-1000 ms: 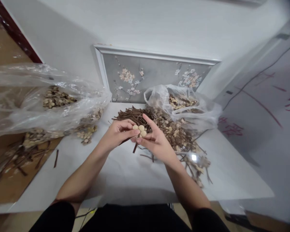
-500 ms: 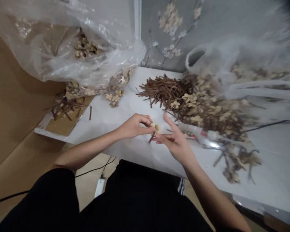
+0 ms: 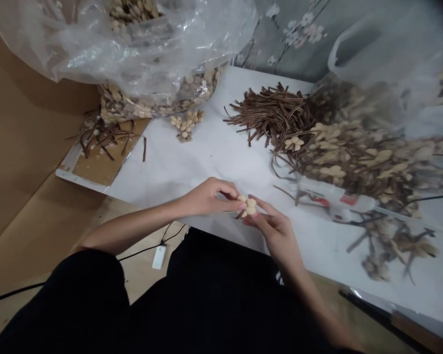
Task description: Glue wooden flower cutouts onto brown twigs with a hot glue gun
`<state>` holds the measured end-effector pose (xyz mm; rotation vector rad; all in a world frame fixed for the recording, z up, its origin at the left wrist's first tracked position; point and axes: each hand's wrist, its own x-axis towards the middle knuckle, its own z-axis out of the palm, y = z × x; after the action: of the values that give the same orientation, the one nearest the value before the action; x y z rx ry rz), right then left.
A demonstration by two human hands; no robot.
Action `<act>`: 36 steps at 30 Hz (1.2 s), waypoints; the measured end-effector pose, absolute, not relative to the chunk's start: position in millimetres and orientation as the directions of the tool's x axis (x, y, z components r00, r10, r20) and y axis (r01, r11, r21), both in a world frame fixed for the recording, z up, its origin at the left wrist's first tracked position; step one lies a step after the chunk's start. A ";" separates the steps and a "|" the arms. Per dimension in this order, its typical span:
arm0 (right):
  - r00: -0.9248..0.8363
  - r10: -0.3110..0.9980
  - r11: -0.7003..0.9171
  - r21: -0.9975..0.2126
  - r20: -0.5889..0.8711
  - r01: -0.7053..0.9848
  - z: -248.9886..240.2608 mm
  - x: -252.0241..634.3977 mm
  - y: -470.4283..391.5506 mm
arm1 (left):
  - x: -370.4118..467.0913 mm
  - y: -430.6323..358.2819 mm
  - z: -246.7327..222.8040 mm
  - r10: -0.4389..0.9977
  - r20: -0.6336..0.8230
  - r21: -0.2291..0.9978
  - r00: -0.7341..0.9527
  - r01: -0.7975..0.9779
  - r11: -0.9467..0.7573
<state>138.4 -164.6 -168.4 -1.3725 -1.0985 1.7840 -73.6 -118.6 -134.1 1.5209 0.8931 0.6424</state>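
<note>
Between my two hands, above the table's front edge, is a small cream-coloured artificial flower (image 3: pixel 249 205) with rounded petals and a short brown stem. My left hand (image 3: pixel 216 196) pinches it from the left with thumb and fingertips. On the other side, my right hand (image 3: pixel 275 223) holds the petals' lower right edge between thumb and fingers. Right of my hands lies a white hot glue gun (image 3: pixel 339 199) with red marks. Beyond it spreads a heap of cream flowers on brown stems (image 3: pixel 358 152). A pile of brown stems (image 3: pixel 273 110) lies behind my hands.
A clear plastic bag (image 3: pixel 143 73) of flower pieces stands at the back left. Loose flower pieces (image 3: pixel 187 123) lie beside it, and brown stems (image 3: pixel 110 137) on a board at the left. Another plastic bag (image 3: pixel 384 64) is at the back right. Cables run across the floor.
The view has shifted, so the table's things sit further right. My right fingers, spread before, have closed in on the flower, and more of its petals now face the camera.
</note>
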 end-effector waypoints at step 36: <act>-0.295 0.887 -0.317 -0.933 -0.355 0.170 -155.9 159.9 -143.8 | -44.2 -95.6 -125.2 0.808 -0.274 0.961 0.521 0.189 0.204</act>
<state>159.9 -143.8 -155.9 -1.3879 -1.3592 1.6652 -44.2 -95.6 -125.2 1.3277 0.9708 0.5439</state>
